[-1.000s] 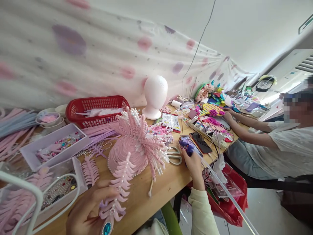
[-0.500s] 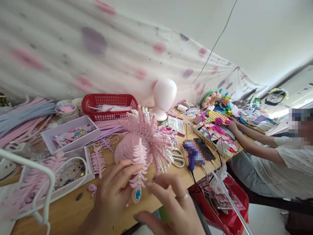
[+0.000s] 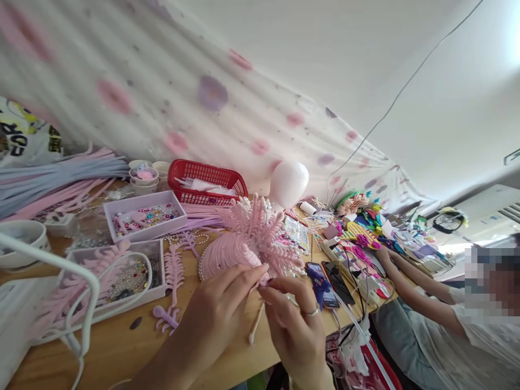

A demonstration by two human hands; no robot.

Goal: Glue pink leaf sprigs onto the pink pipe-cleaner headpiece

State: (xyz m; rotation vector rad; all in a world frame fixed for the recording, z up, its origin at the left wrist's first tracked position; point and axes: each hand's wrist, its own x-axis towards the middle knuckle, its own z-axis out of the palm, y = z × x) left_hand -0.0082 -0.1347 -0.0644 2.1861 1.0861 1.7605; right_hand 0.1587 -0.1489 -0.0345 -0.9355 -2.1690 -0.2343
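Observation:
A pink headdress of fuzzy pipe-cleaner stems (image 3: 227, 252), with pearl-tipped sprays, rests on the table before me. At its near edge my left hand (image 3: 221, 303) pinches a small pink pipe-cleaner piece (image 3: 263, 279), mostly covered by the fingers. My right hand (image 3: 294, 319), wearing a ring, has thumb and forefinger closed on the same piece. The fingertips of both hands nearly meet. Below them a thin pale stick (image 3: 255, 325) shows above the wood. Left of my hands lie a pink feather-shaped piece (image 3: 174, 271) and a lilac branched piece (image 3: 166, 318).
Behind are a red basket (image 3: 207, 181) and white foam head (image 3: 289, 181). Boxes of gems (image 3: 144, 214) and beads (image 3: 158, 271) stand left, by a white lamp arm (image 3: 91, 292). Right are a blue glue gun (image 3: 320, 287), phones, cables and a co-worker's arms (image 3: 422, 292).
My hands have come together at the headdress's near edge. The upright feather-shaped piece with the blue gem is out of sight. The view has tilted and shifted left.

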